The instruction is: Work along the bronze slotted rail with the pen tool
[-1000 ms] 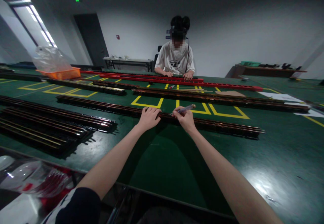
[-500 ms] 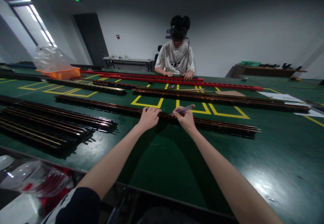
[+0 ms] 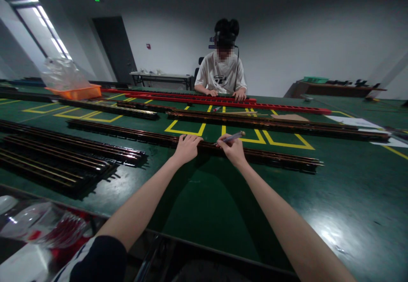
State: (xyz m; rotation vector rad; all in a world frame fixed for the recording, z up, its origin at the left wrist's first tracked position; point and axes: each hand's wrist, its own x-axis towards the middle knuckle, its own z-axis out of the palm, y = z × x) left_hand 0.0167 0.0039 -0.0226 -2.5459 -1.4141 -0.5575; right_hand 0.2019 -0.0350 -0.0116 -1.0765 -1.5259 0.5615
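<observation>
Head | left hand (image 3: pixel 186 149) curled over rail (image 3: pixel 280 158) | right hand (image 3: pixel 233 151) pinching pen-like tool (image 3: pixel 234 137)

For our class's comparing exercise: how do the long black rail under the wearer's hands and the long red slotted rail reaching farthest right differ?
The long black rail is dark with coppery streaks lengthwise; the long red slotted rail is red and ladder-like. The black rail lies nearer the camera, the red rail farther off. Both are narrow and lie on the green table.
</observation>
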